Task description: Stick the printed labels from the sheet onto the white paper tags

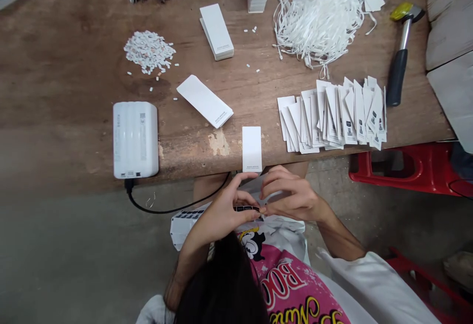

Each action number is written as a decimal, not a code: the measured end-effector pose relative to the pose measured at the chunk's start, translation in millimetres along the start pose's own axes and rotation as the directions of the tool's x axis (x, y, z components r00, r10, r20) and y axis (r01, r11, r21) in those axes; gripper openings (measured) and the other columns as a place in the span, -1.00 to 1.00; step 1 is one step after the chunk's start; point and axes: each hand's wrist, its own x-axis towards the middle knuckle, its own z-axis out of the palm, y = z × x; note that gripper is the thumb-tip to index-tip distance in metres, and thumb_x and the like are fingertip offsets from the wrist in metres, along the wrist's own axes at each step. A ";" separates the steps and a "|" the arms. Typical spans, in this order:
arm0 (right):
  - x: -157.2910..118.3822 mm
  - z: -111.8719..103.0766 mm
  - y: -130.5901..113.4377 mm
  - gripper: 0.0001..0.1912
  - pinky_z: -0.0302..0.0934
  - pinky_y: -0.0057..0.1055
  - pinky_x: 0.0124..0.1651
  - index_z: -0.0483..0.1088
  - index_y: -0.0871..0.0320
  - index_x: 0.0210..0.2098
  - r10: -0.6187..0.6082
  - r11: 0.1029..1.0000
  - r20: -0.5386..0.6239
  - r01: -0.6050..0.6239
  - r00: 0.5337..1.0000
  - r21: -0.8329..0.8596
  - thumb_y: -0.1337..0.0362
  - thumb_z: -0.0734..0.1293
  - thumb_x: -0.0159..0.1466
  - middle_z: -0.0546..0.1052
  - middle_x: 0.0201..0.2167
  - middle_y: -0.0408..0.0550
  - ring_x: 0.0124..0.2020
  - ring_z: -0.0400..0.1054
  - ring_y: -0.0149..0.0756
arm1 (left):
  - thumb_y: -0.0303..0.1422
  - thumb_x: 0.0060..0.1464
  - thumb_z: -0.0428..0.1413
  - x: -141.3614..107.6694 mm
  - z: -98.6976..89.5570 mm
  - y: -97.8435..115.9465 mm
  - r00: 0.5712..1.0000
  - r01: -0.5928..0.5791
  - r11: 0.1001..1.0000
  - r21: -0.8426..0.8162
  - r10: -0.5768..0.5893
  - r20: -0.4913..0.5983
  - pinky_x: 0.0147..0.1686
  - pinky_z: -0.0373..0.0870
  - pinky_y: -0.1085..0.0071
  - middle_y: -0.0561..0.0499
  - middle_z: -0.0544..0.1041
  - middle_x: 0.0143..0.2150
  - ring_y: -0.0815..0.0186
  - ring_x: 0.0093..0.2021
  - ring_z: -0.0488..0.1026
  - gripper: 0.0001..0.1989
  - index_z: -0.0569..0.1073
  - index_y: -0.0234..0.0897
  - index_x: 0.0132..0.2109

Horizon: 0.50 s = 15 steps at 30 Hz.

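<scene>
My left hand [233,206] is closed on a small black strip with pale markings [246,208], low in front of my body, below the table edge. Beside it, my right hand [290,196] has its thumb and index finger pinched at the strip's right end; what lies between them is too small to name. Just above the hands, a white card [252,147] lies at the table's front edge. Further back are a slanted stack of white cards [204,100] and another stack [217,31]. To the right, many printed cards [332,117] overlap in a row.
A white power bank [135,139] with a black cable stands at the left front. Behind it is a pile of small white pieces [150,52]. White strings [320,21] are heaped at the back right, near a hammer [399,63]. A red stool [406,171] stands below the table.
</scene>
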 end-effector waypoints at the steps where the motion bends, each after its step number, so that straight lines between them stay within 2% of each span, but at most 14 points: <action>1: 1.9 -1.9 -1.2 -0.89 0.22 -0.19 -0.07 0.55 0.10 -0.22 -0.001 1.000 0.040 0.002 0.999 -0.014 0.33 0.37 0.26 0.56 -0.28 -0.03 -0.14 0.36 -0.28 | -0.46 -0.06 0.24 0.4 -0.6 -0.1 1.000 0.007 1.000 -0.016 -0.007 0.009 -0.13 0.33 0.40 0.13 0.53 -0.36 0.36 -0.27 0.49 -0.28 0.11 -0.20 0.21; 4: 6.9 -6.9 -3.4 -0.87 0.22 -0.21 -0.09 0.54 0.13 -0.21 0.008 0.999 0.152 -0.002 0.988 -0.037 0.31 0.34 0.29 0.55 -0.33 -0.03 -0.16 0.34 -0.28 | -0.45 -0.08 0.25 1.4 -1.6 1.0 0.999 0.022 0.999 -0.048 -0.020 0.030 -0.15 0.33 0.39 0.12 0.52 -0.38 0.35 -0.27 0.49 -0.24 0.09 -0.21 0.22; 7: 10.1 -12.0 -3.1 -0.88 0.21 -0.17 -0.07 0.54 0.16 -0.26 -0.034 0.999 0.117 0.037 0.992 -0.023 0.31 0.33 0.29 0.56 -0.28 0.02 -0.11 0.35 -0.23 | -0.48 -0.09 0.24 1.0 -1.8 2.7 1.000 0.028 0.999 -0.042 -0.027 0.008 -0.12 0.33 0.38 0.11 0.53 -0.36 0.33 -0.24 0.50 -0.24 0.09 -0.23 0.23; 10: 15.4 -19.4 -3.2 -0.86 0.23 -0.16 -0.05 0.52 0.18 -0.29 -0.053 0.997 0.086 0.048 0.995 0.064 0.33 0.30 0.31 0.56 -0.28 0.02 -0.09 0.37 -0.22 | -0.48 -0.04 0.21 -2.2 -1.4 4.4 0.996 -0.012 1.000 0.028 0.014 -0.084 -0.06 0.33 0.38 0.12 0.53 -0.34 0.35 -0.23 0.50 -0.25 0.07 -0.18 0.26; 13: 24.5 -26.7 -4.3 -0.85 0.22 -0.16 0.00 0.49 0.21 -0.16 0.010 0.998 0.181 -0.022 0.984 0.061 0.34 0.31 0.31 0.56 -0.23 0.06 -0.07 0.37 -0.23 | -0.48 -0.01 0.19 -7.1 0.0 6.2 0.988 -0.034 0.997 0.071 0.044 -0.148 -0.03 0.32 0.38 0.14 0.53 -0.32 0.36 -0.21 0.50 -0.23 0.03 -0.12 0.29; 15: 30.1 -29.4 -5.1 -0.77 0.20 -0.15 0.02 0.46 0.20 -0.05 0.030 1.000 0.280 -0.026 0.959 -0.018 0.32 0.30 0.31 0.54 -0.13 0.09 -0.02 0.35 -0.22 | -0.48 -0.02 0.20 -9.6 1.4 7.3 0.991 -0.015 0.999 0.037 0.020 -0.132 -0.03 0.33 0.38 0.14 0.54 -0.31 0.35 -0.19 0.51 -0.20 0.00 -0.13 0.30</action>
